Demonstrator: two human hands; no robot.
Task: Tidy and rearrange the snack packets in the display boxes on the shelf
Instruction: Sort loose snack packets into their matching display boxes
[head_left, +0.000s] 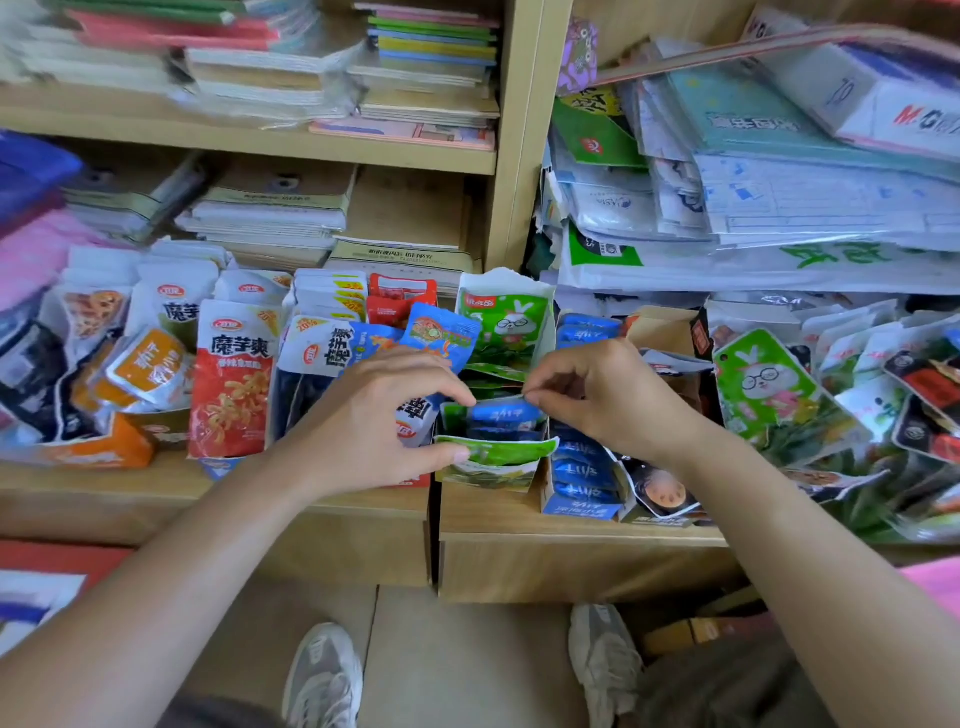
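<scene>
The blue packet (506, 413) stands half-seated in the green display box (519, 312), and I judge it the likeliest thing to go wrong: my right hand (608, 395) only pinches its top right corner between thumb and forefinger, so a tug could tear the seal or flip it out crooked. Pushing down hard might buckle the thin card wall and spill the row. My left hand (384, 410) is curled and pinches the front of the row, thumb on the green packet (498, 451) and forefinger tip at the blue packet's left end; if that thumb slips, the green packet may tip forward off the shelf (571, 525).

The blue packet lies between my hands, just under my right fingertips. Beyond my right wrist, the loose pile (779, 395) could slide if my forearm brushes it.
</scene>
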